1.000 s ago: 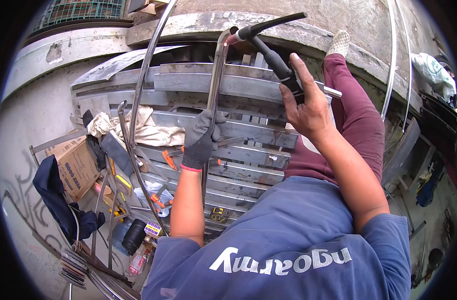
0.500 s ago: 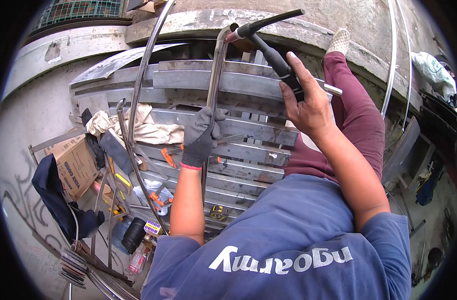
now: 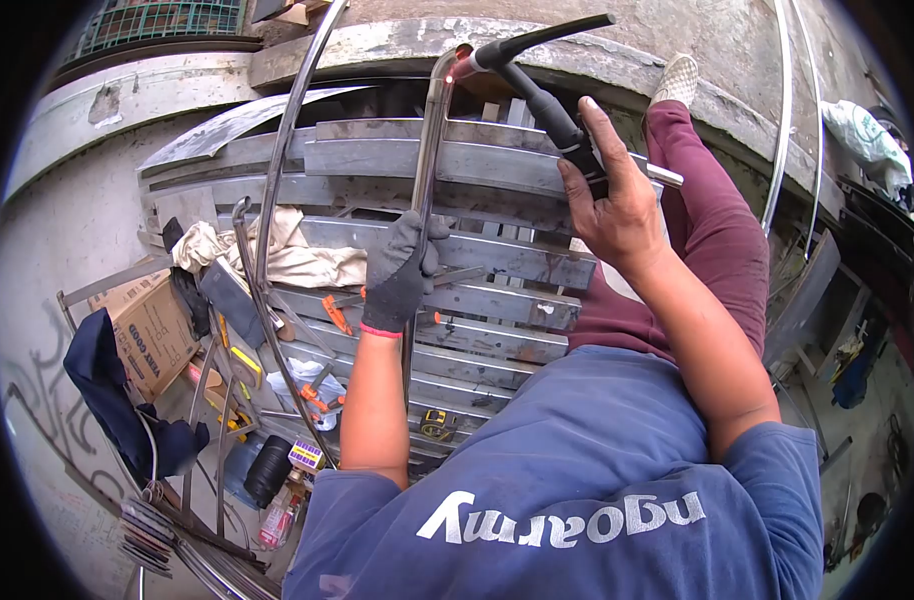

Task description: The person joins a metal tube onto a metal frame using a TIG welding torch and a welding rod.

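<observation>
A black TIG welding torch [image 3: 549, 112] is gripped in my bare right hand [image 3: 622, 212], its fingers wrapped around the handle. The torch's pink cup [image 3: 464, 68] is right at the bent end of a shiny metal tube [image 3: 432, 150], where a small bright spot glows and an orange-red light shows in the tube's mouth. Lower down that same tube, my left hand [image 3: 397, 268], in a dark grey glove with a red cuff, is closed around it. The tube lies across a bench of spaced metal bars [image 3: 522, 250].
Left of the tube lie a cream cloth [image 3: 307, 258], orange-handled clamps [image 3: 337, 313] and another curved tube [image 3: 277, 190]. A tape measure [image 3: 438, 425] rests on the bars near my body. A cardboard box [image 3: 149, 335] stands at the left. Behind the bench runs a concrete ledge [image 3: 377, 50].
The torch tip now shows a bright glow against the tube, with reddish light inside its opening. Both hands have stayed almost in place.
</observation>
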